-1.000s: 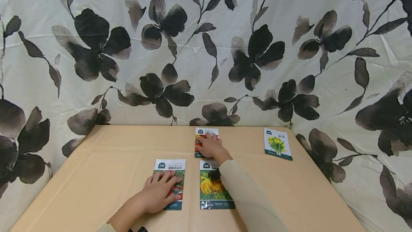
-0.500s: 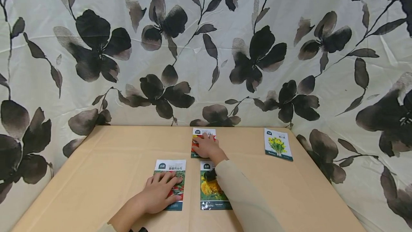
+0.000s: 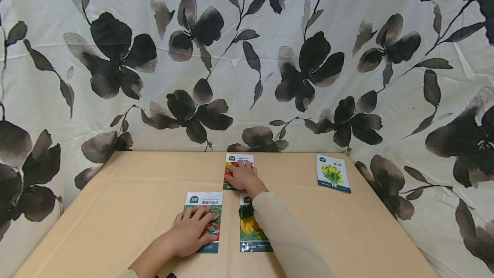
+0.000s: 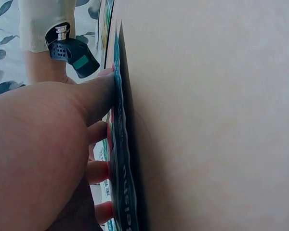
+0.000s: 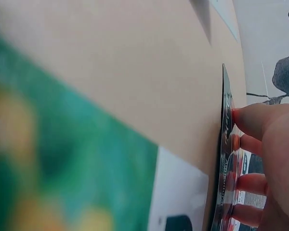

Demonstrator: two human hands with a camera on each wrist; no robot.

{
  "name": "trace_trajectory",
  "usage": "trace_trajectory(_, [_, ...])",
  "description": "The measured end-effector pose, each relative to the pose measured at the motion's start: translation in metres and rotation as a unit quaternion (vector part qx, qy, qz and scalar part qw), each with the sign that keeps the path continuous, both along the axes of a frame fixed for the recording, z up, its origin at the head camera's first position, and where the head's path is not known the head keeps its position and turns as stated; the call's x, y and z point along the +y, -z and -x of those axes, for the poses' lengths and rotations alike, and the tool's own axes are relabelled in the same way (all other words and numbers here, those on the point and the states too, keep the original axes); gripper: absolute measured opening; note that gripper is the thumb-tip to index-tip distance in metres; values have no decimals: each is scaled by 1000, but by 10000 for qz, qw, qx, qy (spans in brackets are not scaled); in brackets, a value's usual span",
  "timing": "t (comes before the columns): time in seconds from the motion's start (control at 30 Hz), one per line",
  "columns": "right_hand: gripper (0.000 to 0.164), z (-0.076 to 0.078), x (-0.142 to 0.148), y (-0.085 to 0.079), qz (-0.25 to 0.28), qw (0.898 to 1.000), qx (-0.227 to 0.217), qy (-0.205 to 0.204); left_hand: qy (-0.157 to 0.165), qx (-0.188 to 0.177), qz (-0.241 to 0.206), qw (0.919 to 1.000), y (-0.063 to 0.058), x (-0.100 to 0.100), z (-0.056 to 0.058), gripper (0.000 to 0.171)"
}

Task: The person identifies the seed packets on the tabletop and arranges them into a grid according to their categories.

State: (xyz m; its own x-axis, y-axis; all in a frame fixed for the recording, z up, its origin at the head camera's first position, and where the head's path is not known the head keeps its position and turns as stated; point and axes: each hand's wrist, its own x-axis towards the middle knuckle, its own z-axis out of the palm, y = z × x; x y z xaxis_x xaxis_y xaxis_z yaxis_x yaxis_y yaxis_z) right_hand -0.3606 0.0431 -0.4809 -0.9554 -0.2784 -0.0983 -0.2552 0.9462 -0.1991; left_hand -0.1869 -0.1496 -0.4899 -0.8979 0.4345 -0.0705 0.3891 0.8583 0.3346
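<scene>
My left hand [image 3: 193, 231] rests with spread fingers on a seed packet [image 3: 203, 197] with red flowers and a teal bottom band. In the left wrist view, the thumb and fingertips touch the face of this packet [image 4: 121, 168]. Farther back, my right hand [image 3: 244, 178] lies with its fingers on a packet [image 3: 239, 157] with red pictures, covering much of it. The right wrist view shows the fingertips pressing on that packet's face [image 5: 225, 178]. Beneath the right forearm is a yellow-flower packet [image 3: 252, 246], partly hidden by the sleeve.
Another packet [image 3: 333, 174] with yellow flowers lies at the table's back right. A tan cloth covers the table [image 3: 127, 200]. Behind its far edge hangs a white curtain [image 3: 247, 63] with dark flowers. A black wrist camera [image 3: 245, 210] sits at the right cuff.
My right hand has slid the red-pictured packet a little to the left along the back of the table. My left hand and the other packets have stayed in place.
</scene>
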Motion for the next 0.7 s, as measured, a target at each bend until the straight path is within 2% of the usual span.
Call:
trace_trajectory(0.53, [49, -9, -15, 0, -23, 10000, -42, 38, 55, -76, -12, 10000, -2, -5, -5, 61])
trace_trajectory(0.7, [48, -14, -18, -5, -20, 10000, -81, 36, 190, 48, -59, 9998, 1, -10, -6, 61])
